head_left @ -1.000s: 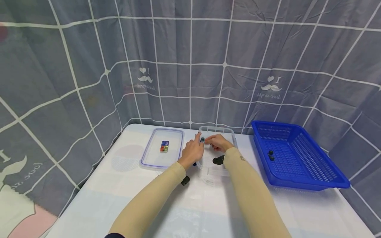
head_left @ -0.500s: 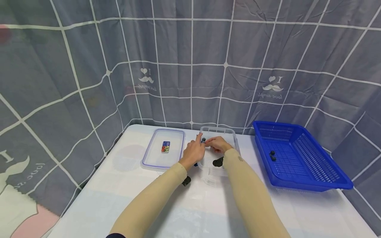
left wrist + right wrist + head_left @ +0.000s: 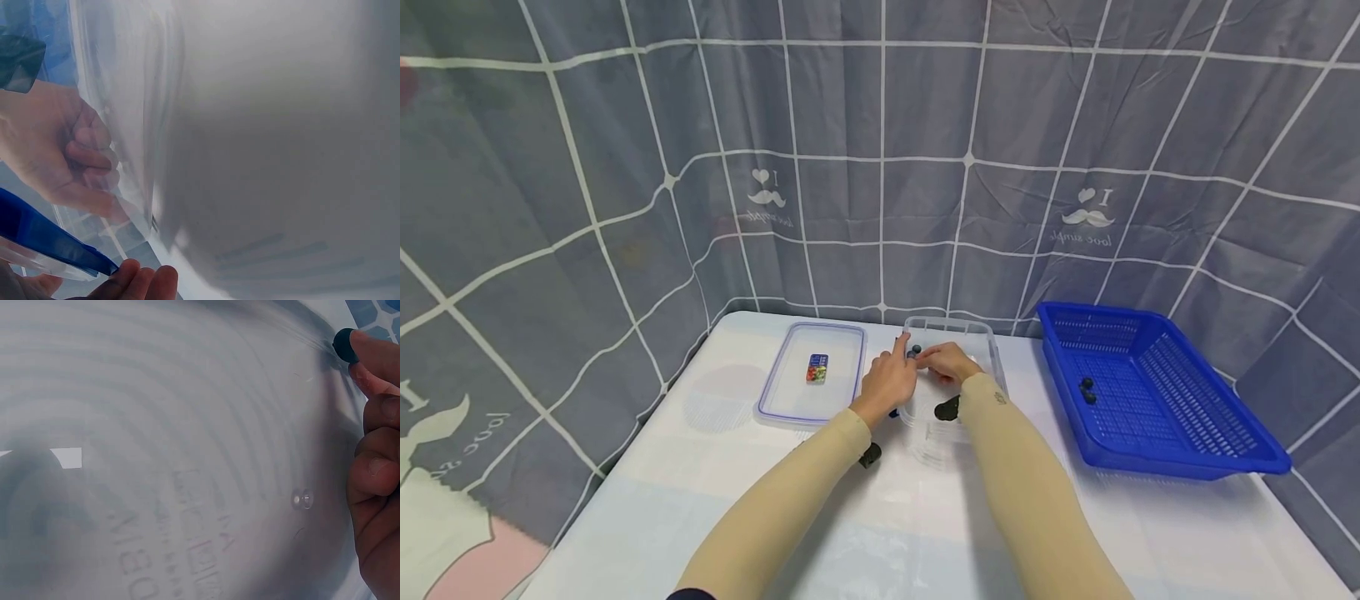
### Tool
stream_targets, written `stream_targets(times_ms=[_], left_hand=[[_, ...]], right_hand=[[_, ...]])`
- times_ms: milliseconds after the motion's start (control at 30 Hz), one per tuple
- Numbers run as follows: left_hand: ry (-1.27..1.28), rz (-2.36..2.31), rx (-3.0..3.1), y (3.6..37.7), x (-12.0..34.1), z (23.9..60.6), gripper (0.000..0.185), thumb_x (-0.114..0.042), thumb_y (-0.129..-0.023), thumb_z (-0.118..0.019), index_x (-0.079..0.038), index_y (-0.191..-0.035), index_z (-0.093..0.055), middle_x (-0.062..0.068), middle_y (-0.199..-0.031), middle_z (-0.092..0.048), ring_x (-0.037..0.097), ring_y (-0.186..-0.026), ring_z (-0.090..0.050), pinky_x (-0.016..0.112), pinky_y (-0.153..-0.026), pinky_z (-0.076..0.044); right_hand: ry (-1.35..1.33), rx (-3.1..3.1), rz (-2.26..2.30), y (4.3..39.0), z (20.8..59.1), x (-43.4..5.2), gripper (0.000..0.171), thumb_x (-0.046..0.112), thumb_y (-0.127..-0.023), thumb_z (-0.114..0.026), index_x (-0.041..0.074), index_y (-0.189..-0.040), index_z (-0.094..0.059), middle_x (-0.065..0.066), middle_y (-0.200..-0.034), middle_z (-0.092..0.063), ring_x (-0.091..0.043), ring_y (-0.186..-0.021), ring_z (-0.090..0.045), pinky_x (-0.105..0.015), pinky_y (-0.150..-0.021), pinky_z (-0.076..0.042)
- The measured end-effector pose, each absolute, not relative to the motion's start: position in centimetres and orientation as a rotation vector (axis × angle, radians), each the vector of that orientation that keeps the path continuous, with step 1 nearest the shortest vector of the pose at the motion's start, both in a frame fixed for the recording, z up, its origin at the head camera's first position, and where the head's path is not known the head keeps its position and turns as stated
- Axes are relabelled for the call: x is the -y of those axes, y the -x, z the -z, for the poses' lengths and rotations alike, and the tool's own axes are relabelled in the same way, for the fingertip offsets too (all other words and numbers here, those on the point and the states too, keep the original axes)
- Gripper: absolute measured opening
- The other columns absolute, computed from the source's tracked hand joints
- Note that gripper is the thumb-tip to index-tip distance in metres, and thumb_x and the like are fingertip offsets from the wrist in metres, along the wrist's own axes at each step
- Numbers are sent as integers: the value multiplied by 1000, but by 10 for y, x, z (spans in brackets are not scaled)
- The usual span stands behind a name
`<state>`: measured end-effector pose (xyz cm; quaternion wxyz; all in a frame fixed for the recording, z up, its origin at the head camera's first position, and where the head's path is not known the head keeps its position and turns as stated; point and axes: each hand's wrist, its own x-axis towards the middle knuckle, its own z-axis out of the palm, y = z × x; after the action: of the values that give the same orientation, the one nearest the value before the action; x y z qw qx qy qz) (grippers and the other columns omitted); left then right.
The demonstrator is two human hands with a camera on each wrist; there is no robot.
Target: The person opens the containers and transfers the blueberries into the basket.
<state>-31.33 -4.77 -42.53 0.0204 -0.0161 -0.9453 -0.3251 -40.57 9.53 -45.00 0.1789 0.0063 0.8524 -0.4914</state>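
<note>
— What are the hands doing over that clear box (image 3: 952, 367)?

— Both are above it, near the middle back of the worktop (image 3: 880, 533). The right hand (image 3: 950, 362) pinches a small dark ball (image 3: 912, 353) at its fingertips; the right wrist view shows the ball (image 3: 344, 344) held against one fingertip, with the box floor right under it. The left hand (image 3: 889, 380) sits beside it at the box's left wall, forefinger stretched toward the ball, the other fingers loosely curled; I cannot tell whether it actually touches the ball.

— What could go wrong?

— The ball is small and round, and the pinch looks light. If the fingers shift, I'd expect it to slip and bounce in the hard box, or hop the rim and roll across the worktop (the lid (image 3: 811, 372) lies just left and would not stop it).

— Anything else?

— The left hand presses close to the box wall; a nudge could slide the box toward the blue basket (image 3: 1157, 392), where two more dark balls (image 3: 1087, 389) lie.
</note>
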Motion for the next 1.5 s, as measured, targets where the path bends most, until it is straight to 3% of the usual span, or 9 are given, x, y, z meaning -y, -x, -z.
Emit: stream_targets(times_ms=[533,967,1233,1500], left_hand=[[43,1006,2923,315,47,426,52,-35,-109,-29,-29,-160,-26,18,-134,-58,37,-121,-57,56,-86,-51],[37,1004,2927,313,47,425,53,-34,-108,-29,-30,-160,-25,18,-132,-58,37,-121,-57,54,-84,-51],[46,1001,2929,314,46,426,53,-36,-108,-30,-30,-160,-25,18,-134,-58,37,-120,-57,55,-83,-51],[38,996,2930,315,47,426,54,-35,-107,-30,-28,-161,-25,18,-132,-58,37,-118,-58,54,-83,-51]], right_hand=[[-36,-2488,1328,407,451,-91,32,19,-91,-71,7,-121,-74,6,-54,-40,-8,-48,-34,-24,-49,-34],[35,-2437,1339,409,449,-97,30,20,-92,-70,8,-120,-74,5,-50,-38,-9,-46,-30,-25,-49,-30],[112,-2410,1321,407,434,-108,28,21,-93,-70,6,-116,-74,4,-59,-42,-10,-49,-29,-25,-49,-30],[200,-2383,1349,410,405,-121,34,22,-96,-68,4,-126,-68,4,-58,-35,-11,-49,-26,-26,-52,-30]])
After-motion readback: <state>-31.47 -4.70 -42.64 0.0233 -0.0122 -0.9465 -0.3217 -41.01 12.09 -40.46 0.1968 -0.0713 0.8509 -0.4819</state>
